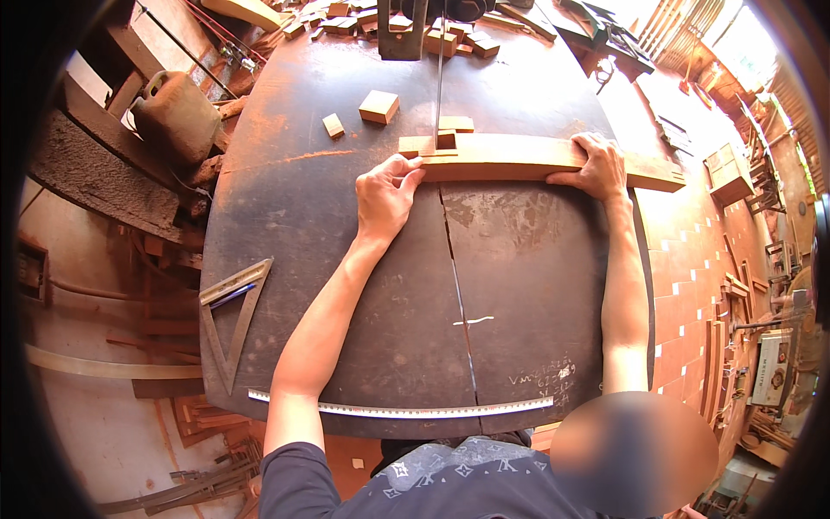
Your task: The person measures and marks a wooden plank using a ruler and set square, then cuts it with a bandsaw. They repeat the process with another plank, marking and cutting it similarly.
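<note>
A long squared wooden beam (519,160) lies crosswise on the dark saw table (337,216). Its left end meets the thin upright band saw blade (439,86), where a square notch shows in the wood. My left hand (386,197) pinches the beam's left end, just left of the blade, with thumb and fingers closed on it. Farther along to the right, my right hand (598,169) grips the beam, its fingers over the top and the thumb on the near face. A small offcut (456,124) touches the beam's far side.
Two loose wood blocks, a larger one (379,107) and a smaller one (334,125), lie left of the blade. Several offcuts are heaped at the far edge. A set square (235,320) with a pen and a white ruler (398,410) rest nearer me. A plastic jerrycan (175,117) stands left.
</note>
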Action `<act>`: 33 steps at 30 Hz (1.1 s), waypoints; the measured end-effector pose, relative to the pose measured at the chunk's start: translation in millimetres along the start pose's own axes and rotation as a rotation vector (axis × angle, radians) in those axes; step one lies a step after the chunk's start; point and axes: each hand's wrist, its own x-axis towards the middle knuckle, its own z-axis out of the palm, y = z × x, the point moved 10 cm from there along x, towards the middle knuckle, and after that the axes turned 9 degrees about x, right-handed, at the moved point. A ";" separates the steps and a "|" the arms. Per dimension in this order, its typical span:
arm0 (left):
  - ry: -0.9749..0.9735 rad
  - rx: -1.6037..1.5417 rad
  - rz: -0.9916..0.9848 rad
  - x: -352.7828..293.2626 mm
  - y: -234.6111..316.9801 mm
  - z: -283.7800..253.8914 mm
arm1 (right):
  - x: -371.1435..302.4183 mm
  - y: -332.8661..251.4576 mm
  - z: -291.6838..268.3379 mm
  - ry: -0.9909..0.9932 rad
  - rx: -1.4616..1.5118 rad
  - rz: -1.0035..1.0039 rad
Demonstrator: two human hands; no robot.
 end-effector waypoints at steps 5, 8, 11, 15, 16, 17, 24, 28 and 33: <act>0.003 -0.009 -0.001 0.6 -0.8 0.4 | 0.4 1.6 0.1 0.008 0.018 0.009; 0.009 0.003 -0.014 0.6 -2.0 0.1 | 0.3 1.2 0.6 0.023 0.010 -0.015; 0.024 -0.017 0.011 1.9 -2.5 1.0 | 0.8 -1.2 -1.4 0.090 -0.001 -0.112; 0.005 -0.006 -0.019 2.2 -3.2 1.3 | -1.6 -1.0 -0.7 0.105 -0.011 -0.130; 0.006 -0.001 -0.018 1.6 -3.0 0.9 | -1.7 -0.9 -0.6 0.103 -0.008 -0.129; 0.007 0.006 -0.017 1.5 -2.9 -0.1 | -1.6 -2.1 -0.9 0.102 -0.004 -0.129; 0.001 -0.004 -0.012 1.2 -1.1 0.7 | -1.4 1.4 -0.2 0.098 -0.010 -0.114; -0.005 0.019 -0.014 2.4 -0.7 -0.5 | -0.7 -2.5 -1.0 0.099 -0.018 -0.124; 0.033 0.029 -0.003 3.0 1.2 -2.5 | -0.5 -1.2 -0.9 0.094 -0.008 -0.113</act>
